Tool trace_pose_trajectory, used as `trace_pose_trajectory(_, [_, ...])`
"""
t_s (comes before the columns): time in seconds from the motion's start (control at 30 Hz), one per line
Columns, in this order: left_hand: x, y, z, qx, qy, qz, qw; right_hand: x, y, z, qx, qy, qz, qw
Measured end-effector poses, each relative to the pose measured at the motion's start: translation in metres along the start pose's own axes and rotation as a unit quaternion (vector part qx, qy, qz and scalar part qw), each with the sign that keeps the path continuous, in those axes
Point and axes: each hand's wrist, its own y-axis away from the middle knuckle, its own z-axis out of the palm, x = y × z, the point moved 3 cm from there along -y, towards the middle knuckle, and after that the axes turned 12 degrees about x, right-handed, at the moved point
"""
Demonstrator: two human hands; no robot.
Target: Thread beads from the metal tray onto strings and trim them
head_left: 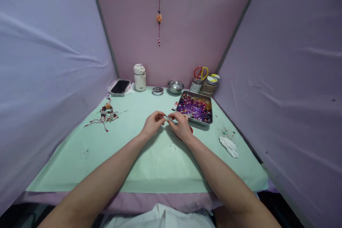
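Observation:
My left hand (155,123) and my right hand (182,125) meet over the middle of the green tabletop, fingertips almost touching. Both are closed in a pinch on a small clear and silvery piece (169,118), too small to name. Under my right hand, a red object (191,129) shows only at its edge. Just beyond that hand stands a metal tray (204,123) of purple, red and orange beads (193,107).
Finished-looking beaded cords (108,114) lie at the left. Along the back stand a phone (120,86), white bottle (140,77), small round dish (157,91), metal bowl (175,87), scissors (201,73) and jar (210,85). A white cloth (228,146) lies right.

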Motion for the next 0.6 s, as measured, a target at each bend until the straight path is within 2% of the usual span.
trace_pose_trajectory(0.17, [0.0005,0.0007,-0.0004,0.001,-0.020,0.002,1.000,-0.0006,0.0001,0.0010,-0.006,-0.011,-0.003,1.000])
trace_pose_trajectory(0.4, [0.0029,0.0007,-0.0028,0.031,-0.034,0.009,0.999,0.0004,0.0005,0.0018,-0.005,0.000,0.000,1.000])
trace_pose_trajectory(0.6, [0.0003,0.0003,-0.0015,0.021,-0.019,0.006,1.000,-0.0019,0.0014,0.0013,-0.005,-0.002,-0.003,1.000])
